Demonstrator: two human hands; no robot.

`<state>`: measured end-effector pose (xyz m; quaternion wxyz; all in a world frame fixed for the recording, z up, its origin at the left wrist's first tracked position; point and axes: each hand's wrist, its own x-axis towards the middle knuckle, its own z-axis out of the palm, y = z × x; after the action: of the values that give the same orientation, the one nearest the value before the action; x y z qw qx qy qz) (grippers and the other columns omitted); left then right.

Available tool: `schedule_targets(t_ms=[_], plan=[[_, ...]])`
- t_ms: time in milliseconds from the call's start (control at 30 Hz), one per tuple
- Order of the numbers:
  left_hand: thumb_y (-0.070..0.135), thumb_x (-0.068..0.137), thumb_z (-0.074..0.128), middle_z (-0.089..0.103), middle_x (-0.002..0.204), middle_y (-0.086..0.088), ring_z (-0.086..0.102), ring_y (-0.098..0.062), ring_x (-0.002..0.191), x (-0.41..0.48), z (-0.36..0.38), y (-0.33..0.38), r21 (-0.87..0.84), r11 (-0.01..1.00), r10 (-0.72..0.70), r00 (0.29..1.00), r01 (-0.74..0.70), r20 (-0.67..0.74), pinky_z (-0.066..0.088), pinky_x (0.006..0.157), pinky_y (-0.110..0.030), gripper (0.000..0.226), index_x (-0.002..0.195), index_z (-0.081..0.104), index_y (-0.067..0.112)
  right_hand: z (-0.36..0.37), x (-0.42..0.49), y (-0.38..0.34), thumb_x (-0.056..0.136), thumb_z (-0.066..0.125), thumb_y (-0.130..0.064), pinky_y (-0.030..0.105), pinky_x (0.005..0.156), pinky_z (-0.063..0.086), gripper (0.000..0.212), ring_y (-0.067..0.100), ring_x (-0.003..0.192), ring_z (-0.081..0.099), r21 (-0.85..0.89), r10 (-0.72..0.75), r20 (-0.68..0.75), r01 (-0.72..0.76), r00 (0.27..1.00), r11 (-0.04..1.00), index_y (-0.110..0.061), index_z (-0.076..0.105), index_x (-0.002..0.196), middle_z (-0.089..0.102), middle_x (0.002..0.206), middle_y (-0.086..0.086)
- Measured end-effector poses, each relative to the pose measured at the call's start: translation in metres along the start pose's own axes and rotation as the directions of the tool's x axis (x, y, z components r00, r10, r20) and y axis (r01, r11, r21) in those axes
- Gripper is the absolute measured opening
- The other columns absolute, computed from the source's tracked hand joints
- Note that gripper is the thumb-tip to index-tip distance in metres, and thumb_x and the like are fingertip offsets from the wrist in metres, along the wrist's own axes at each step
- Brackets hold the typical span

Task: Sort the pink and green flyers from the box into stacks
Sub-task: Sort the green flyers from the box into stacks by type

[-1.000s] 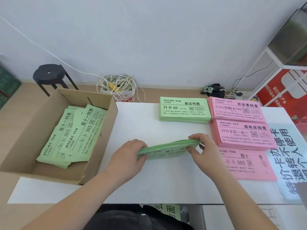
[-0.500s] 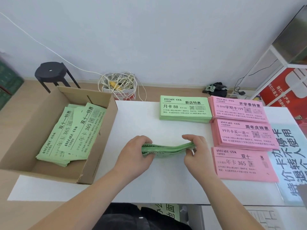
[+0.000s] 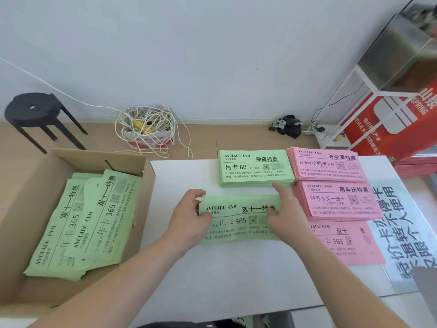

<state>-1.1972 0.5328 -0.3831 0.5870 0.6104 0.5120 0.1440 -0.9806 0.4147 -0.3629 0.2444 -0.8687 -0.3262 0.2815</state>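
Observation:
A bundle of green flyers (image 3: 238,218) lies flat, face up, on the white table (image 3: 179,176), just in front of a squared green stack (image 3: 255,168). My left hand (image 3: 189,216) grips the bundle's left end, thumb on top. My right hand (image 3: 287,215) holds the right end, forefinger stretched along the far edge. Three pink stacks sit to the right: a far one (image 3: 327,165), a middle one (image 3: 338,201) and a near one (image 3: 347,243). The cardboard box (image 3: 28,192) at left holds loose green flyers (image 3: 82,223).
A printed sheet (image 3: 406,230) lies at the table's right edge. On the floor behind are a black stool (image 3: 35,112), a small carton full of white cable (image 3: 147,129), a dark bundle (image 3: 287,125) and a white rack with a red carton (image 3: 387,121).
The green bundle stood on its edge between both hands; now it lies flat and face up, a little farther from me, in front of the green stack.

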Motion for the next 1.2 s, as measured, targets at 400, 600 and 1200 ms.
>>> schedule_targets(t_ms=[400, 600, 1200], plan=[[0.017, 0.094, 0.062, 0.065, 0.112, 0.004, 0.065, -0.019, 0.101, 0.056, 0.042, 0.02, 0.225, 0.974, -0.013, 1.0, 0.013, -0.001, 0.055, 0.091, -0.04, 0.054, 0.145, 0.044, 0.019, -0.006, 0.033, 0.011, 0.095, 0.059, -0.015, 0.04, 0.086, 0.052, 0.063, 0.017, 0.092, 0.054, 0.012, 0.084, -0.086, -0.084, 0.993, 0.996, -0.027, 0.035, 0.153, 0.034, 0.152, 0.003], [0.045, 0.084, 0.073, 0.039, 0.144, 0.015, 0.032, -0.011, 0.135, 0.017, 0.029, 0.01, 0.533, 0.826, 0.153, 0.983, -0.182, 0.098, 0.031, 0.107, -0.024, 0.087, 0.155, 0.027, 0.026, -0.002, 0.01, 0.033, 0.082, 0.082, -0.031, 0.042, 0.115, 0.035, 0.099, 0.022, 0.146, 0.033, -0.053, 0.091, 0.043, -0.088, 0.995, 0.995, -0.032, 0.021, 0.159, 0.027, 0.161, -0.004], [0.043, 0.083, 0.075, 0.044, 0.152, 0.005, 0.04, -0.02, 0.128, 0.022, 0.054, -0.013, 0.629, 0.739, 0.211, 0.97, -0.241, 0.124, 0.036, 0.11, -0.03, 0.085, 0.154, 0.033, 0.023, 0.005, 0.015, 0.043, 0.084, 0.08, -0.036, 0.042, 0.118, 0.031, 0.082, 0.026, 0.148, 0.02, -0.347, 0.011, 0.028, -0.001, 1.0, 0.938, -0.028, 0.035, 0.153, 0.02, 0.163, 0.005]])
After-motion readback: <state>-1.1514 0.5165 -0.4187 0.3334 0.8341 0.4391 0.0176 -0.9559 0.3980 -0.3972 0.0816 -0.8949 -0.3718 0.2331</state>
